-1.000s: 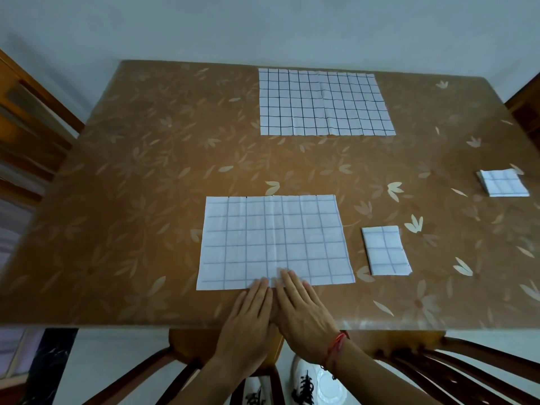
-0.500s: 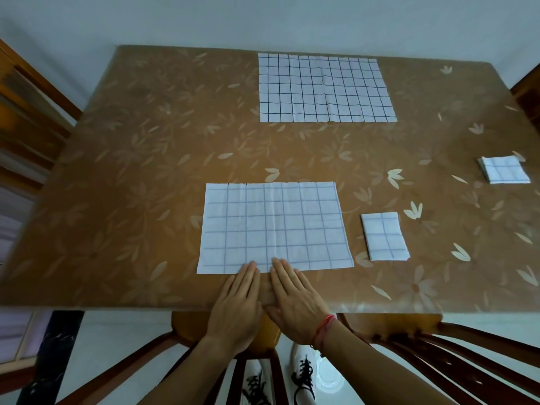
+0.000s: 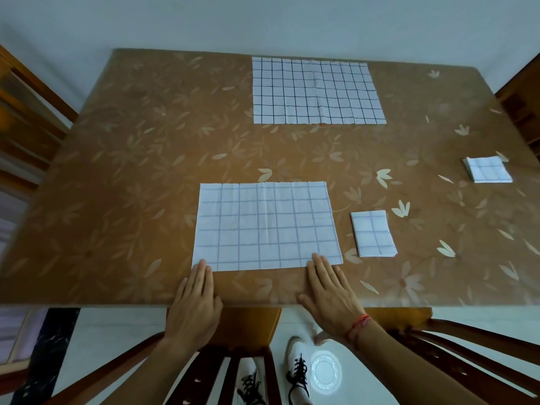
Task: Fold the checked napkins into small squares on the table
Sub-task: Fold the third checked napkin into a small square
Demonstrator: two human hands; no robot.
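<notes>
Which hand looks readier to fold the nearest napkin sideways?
Probably the left hand: its fingers touch the near-left corner of the near napkin, while the right hand rests inward of its corner.

Flat hands (image 3: 264, 299) on near napkin (image 3: 267, 226) edge, table (image 3: 117, 171)

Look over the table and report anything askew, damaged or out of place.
Nothing is spilled or torn. Two small things stand out. The near folded napkin, just right of the large napkin, looks oblong rather than square. The far-right folded napkin shows layers stepped out along its left side, so its folds are not flush.
</notes>
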